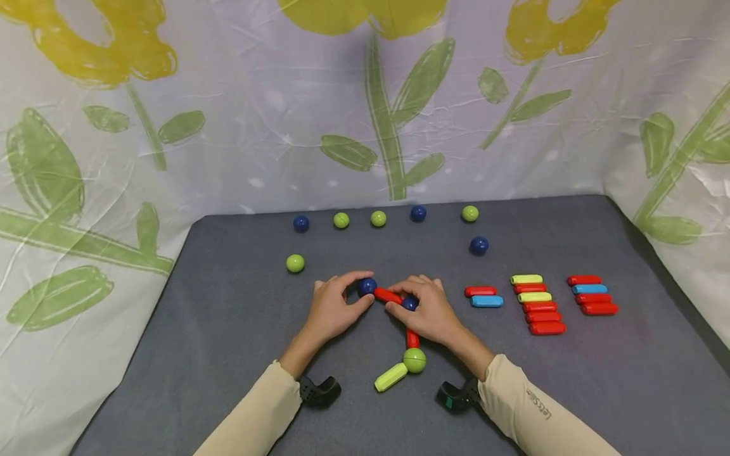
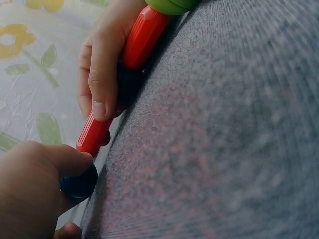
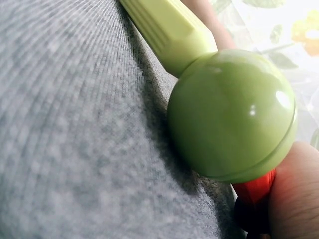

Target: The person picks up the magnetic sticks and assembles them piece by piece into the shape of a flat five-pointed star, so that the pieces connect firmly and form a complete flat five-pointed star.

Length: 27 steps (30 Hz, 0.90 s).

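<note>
- Left hand (image 1: 333,310) pinches a dark blue plastic ball (image 1: 367,286) between thumb and fingertips, down on the grey felt tabletop (image 1: 228,329).
- Short red plastic rod (image 1: 388,295) runs from that ball to a second dark blue ball (image 1: 409,304); both ends touch a ball.
- Right hand (image 1: 429,310) has fingers curled over the second ball and the rod's right end, grasping them. The left wrist view shows its thumb (image 2: 102,74) pressed on the joint.
- Another red rod (image 1: 412,337) goes from the second ball toward the person, to a green plastic ball (image 1: 414,360); a lime-green rod (image 1: 390,377) sticks out of that ball, angled to the person's left.
- Chain lies flat mid-table, just in front of the person.
- Loose balls: a row of five blue and green along the far edge (image 1: 378,218), one green (image 1: 294,263) to the left, one blue (image 1: 478,245) to the right.
- Spare rods in three stacks on the right (image 1: 538,304): red, blue, yellow.
- Flower-print sheet (image 1: 365,101) behind and at the sides.
</note>
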{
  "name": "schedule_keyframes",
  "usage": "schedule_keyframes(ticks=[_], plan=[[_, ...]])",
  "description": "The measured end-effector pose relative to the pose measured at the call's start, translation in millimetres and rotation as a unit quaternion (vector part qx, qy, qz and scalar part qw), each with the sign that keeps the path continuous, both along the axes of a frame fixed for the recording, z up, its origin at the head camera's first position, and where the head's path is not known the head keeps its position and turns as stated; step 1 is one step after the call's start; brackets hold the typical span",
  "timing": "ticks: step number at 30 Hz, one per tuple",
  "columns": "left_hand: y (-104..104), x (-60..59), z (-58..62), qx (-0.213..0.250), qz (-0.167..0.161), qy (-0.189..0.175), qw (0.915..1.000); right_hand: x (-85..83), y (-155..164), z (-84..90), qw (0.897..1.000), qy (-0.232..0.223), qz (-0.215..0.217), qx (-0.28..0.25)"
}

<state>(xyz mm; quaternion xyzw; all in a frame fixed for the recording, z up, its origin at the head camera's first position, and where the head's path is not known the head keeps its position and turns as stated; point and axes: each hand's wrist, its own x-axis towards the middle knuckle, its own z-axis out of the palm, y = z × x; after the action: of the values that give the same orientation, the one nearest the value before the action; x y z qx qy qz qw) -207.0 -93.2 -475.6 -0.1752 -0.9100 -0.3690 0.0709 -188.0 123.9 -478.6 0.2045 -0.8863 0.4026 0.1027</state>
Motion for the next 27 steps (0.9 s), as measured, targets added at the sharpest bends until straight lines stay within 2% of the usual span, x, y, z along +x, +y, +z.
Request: schedule_keyframes(ticks=[15, 21, 27], plan=[[0.3, 1.0, -1.1, 0.004, 0.000, 0.004, 1.0000, 0.8, -0.5, 0.5, 1.000, -0.005, -0.001, 0.001], [0.0, 1.9, -0.3, 0.004, -0.002, -0.005, 1.0000, 1.8, -0.8, -0.3, 1.000, -0.001, 0.000, 0.004], [1.3, 1.2, 3.2, 0.049, -0.013, -0.026, 0.9984, 2.0, 1.0, 0.0, 1.000, 0.008, 0.006, 0.008]])
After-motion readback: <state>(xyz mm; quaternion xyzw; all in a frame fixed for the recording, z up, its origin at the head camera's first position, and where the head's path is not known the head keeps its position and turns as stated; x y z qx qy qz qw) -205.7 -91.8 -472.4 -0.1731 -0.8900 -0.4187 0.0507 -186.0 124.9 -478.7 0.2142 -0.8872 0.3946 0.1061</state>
